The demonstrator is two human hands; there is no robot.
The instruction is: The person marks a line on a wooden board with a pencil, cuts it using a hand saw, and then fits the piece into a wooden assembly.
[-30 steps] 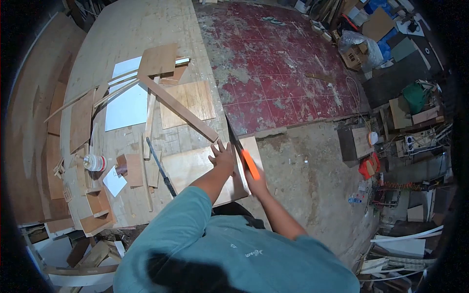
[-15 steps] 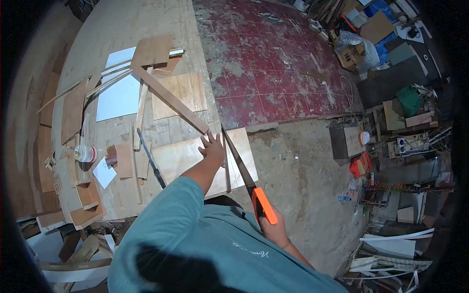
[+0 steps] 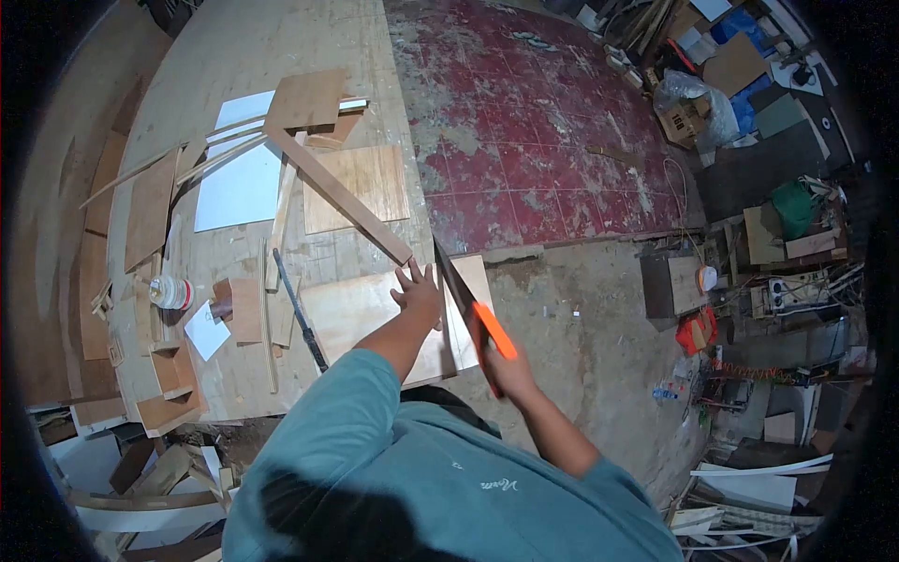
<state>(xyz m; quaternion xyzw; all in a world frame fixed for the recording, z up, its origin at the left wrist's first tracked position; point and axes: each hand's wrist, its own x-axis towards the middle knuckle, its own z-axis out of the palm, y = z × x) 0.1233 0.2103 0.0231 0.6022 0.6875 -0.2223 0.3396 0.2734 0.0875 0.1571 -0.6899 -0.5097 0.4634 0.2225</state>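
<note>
My right hand (image 3: pixel 510 370) is wrapped round the orange handle of a handsaw (image 3: pixel 460 284), whose dark blade points up and to the left at the edge of the workbench. My left hand (image 3: pixel 420 292), fingers spread, presses on a pale wooden board (image 3: pixel 351 314) at the bench edge, just left of the blade. Its fingertips are by the lower end of a long brown wood strip (image 3: pixel 342 201). That strip runs up to a brown panel (image 3: pixel 304 98).
The workbench (image 3: pixel 300 37) also carries a white sheet (image 3: pixel 234 192), a plywood square (image 3: pixel 375 183), a dark rod-like tool (image 3: pixel 298 304) and a jar (image 3: pixel 170 292). Red tiled floor (image 3: pixel 534 159) lies beyond its edge. A stool-like box (image 3: pixel 676 281) and clutter stand at right.
My right hand and the saw handle have moved up and closer to the bench edge. The whole view has shifted slightly. My left hand stays on the board.
</note>
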